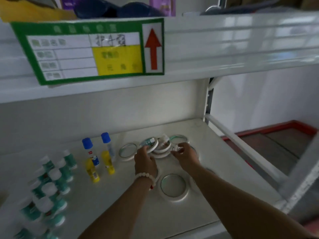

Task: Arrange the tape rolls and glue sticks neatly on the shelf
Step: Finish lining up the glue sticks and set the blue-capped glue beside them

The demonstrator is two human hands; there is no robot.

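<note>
Both hands reach into a heap of white tape rolls [161, 147] at the back of the white shelf [120, 195]. My left hand [145, 160], with a bead bracelet on the wrist, pinches the rim of a roll with a teal label [149, 144]. My right hand [185, 155] pinches the edge of another roll in the heap. One roll [128, 151] lies flat to the left, and one [173, 187] lies nearer, between my forearms. Two yellow glue sticks with blue caps [107, 153] stand to the left. Several green and white glue sticks [51, 183] stand in rows at far left.
The upper shelf's front edge carries a green and yellow label card with a red arrow [96, 50]. A metal upright [208, 100] and a slanted rail [241, 144] bound the shelf on the right. A brown floor with a red skirting [276, 130] lies beyond.
</note>
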